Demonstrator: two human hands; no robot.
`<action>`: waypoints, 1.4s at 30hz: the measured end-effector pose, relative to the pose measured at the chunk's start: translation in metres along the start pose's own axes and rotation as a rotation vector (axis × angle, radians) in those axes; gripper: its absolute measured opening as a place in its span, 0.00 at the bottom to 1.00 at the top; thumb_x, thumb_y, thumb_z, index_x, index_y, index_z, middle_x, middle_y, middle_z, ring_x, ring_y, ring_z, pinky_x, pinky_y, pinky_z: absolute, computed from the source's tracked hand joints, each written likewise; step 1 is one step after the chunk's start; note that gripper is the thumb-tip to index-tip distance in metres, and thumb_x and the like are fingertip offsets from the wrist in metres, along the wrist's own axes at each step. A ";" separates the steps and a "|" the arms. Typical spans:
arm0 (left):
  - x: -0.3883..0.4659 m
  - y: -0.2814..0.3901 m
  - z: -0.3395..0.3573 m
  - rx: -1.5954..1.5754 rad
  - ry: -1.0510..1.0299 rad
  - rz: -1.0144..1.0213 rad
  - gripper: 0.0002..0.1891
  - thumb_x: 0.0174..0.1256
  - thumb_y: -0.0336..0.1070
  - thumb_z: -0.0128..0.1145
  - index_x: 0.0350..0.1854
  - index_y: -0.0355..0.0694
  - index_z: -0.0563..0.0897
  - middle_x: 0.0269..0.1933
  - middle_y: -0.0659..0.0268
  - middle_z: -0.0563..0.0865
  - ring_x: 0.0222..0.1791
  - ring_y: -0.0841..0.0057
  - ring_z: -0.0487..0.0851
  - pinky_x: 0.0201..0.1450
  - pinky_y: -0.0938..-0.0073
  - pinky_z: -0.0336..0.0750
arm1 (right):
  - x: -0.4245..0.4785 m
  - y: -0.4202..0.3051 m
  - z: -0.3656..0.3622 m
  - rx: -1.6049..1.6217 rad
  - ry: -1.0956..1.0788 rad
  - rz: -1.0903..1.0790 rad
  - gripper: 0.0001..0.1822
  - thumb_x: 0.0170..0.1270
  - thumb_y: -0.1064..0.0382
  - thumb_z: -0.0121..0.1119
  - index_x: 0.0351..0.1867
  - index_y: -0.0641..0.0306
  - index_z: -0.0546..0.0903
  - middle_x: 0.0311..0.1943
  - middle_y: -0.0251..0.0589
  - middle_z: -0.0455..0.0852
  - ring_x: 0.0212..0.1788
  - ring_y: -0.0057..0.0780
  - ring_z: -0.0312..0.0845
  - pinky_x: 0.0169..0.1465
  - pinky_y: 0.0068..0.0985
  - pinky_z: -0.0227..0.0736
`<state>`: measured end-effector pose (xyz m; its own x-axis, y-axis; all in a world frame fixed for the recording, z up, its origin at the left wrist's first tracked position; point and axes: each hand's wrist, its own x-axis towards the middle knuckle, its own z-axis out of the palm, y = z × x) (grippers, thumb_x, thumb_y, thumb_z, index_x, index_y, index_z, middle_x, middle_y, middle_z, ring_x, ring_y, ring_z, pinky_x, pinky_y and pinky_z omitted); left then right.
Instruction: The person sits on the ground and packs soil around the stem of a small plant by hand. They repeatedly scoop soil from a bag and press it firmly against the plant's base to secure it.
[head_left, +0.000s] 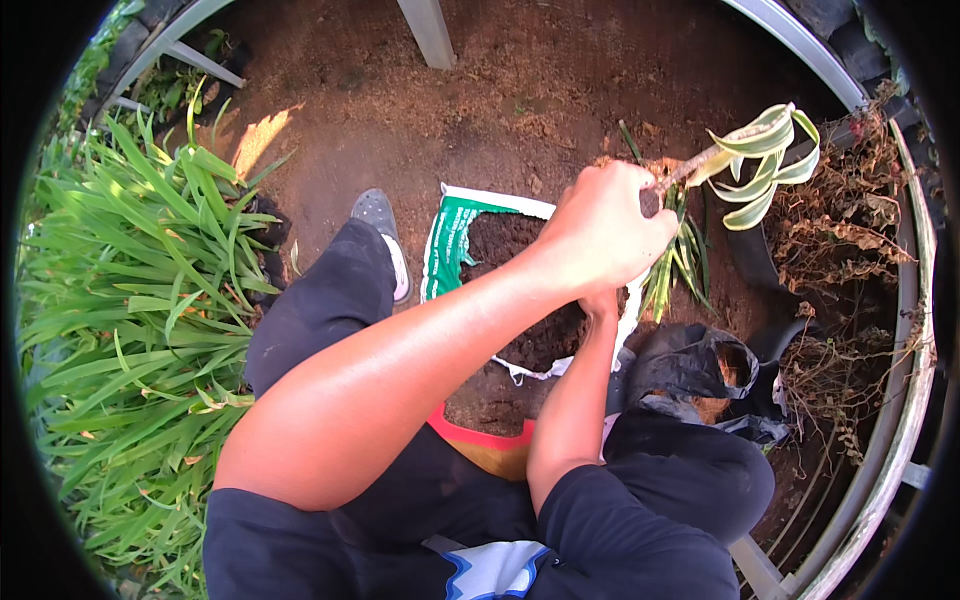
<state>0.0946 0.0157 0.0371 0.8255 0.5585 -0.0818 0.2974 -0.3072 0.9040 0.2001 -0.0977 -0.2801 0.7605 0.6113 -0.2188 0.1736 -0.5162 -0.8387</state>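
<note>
My left hand (607, 229) reaches across to the right and grips the woody stem of a variegated plant cutting (761, 154). Its cream-edged green leaves droop at the upper right, while the lower end of the stem is hidden. Beneath that hand is my right hand (600, 301), mostly covered, so its fingers cannot be made out. Both hands are over the right side of an opened green and white plastic soil bag (450, 244), which bears writing. Dark, crumbly soil (544, 337) fills the bag.
Long striped leaves (671, 281) lie right of the bag. Black plastic grow bags (686, 367) are crumpled beside my right knee. Strappy green plants (150, 300) crowd the left. Dried plants (836, 217) and a curved metal rail (907, 420) border the right. A red-edged object (480, 436) lies between my legs.
</note>
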 end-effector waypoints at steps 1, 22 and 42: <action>-0.003 0.000 -0.004 0.004 0.020 -0.019 0.16 0.63 0.41 0.63 0.38 0.29 0.85 0.34 0.42 0.88 0.41 0.52 0.90 0.47 0.57 0.80 | 0.000 -0.012 0.001 0.032 -0.069 -0.011 0.19 0.58 0.63 0.70 0.50 0.69 0.88 0.40 0.54 0.92 0.44 0.44 0.89 0.49 0.38 0.79; -0.002 0.001 -0.004 0.045 -0.027 -0.039 0.15 0.64 0.41 0.63 0.38 0.29 0.85 0.33 0.43 0.88 0.41 0.52 0.90 0.48 0.56 0.79 | 0.000 -0.022 -0.023 0.076 -0.184 0.387 0.23 0.66 0.57 0.70 0.60 0.65 0.84 0.45 0.49 0.90 0.44 0.32 0.85 0.46 0.29 0.82; 0.004 -0.009 0.001 0.127 -0.004 0.049 0.17 0.62 0.42 0.63 0.38 0.28 0.85 0.32 0.41 0.87 0.40 0.49 0.90 0.47 0.56 0.80 | -0.010 -0.041 0.011 -0.172 0.192 -0.120 0.21 0.51 0.60 0.79 0.48 0.61 0.89 0.46 0.50 0.90 0.53 0.48 0.86 0.59 0.44 0.75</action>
<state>0.0955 0.0199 0.0285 0.8425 0.5372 -0.0407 0.3149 -0.4296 0.8463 0.1784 -0.0760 -0.2495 0.8297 0.5582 -0.0108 0.3608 -0.5508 -0.7526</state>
